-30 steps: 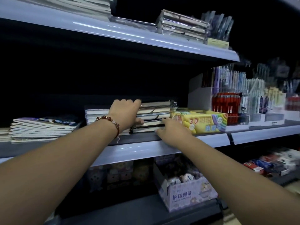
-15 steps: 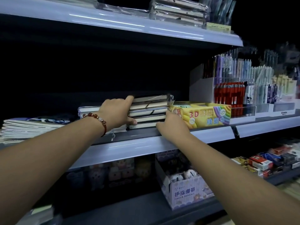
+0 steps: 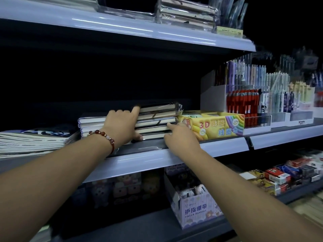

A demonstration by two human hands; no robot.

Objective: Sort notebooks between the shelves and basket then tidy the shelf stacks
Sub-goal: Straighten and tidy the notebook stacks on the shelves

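Observation:
A stack of dark-covered notebooks (image 3: 157,120), some in clear wrap, lies on the middle shelf (image 3: 148,158). My left hand (image 3: 122,126), with a bead bracelet at the wrist, grips the stack's left end: the index finger reaches its top and the thumb lies at its bottom edge. My right hand (image 3: 180,137) touches the lower right front of the stack with its fingertips. A second stack with pale spines (image 3: 90,124) sits right behind my left hand. Thin exercise books (image 3: 31,142) are piled at the far left.
A yellow "3D" box (image 3: 218,124) stands against the stack's right side, with pen displays (image 3: 244,102) beyond it. Wrapped notebooks (image 3: 187,11) lie on the top shelf. A finger bandage box (image 3: 195,208) and small packets sit on the lower shelf.
Both hands stay on the dark notebook stack. My left index finger has moved up to the top of the stack, and my right fingertips have crept a little higher on its front.

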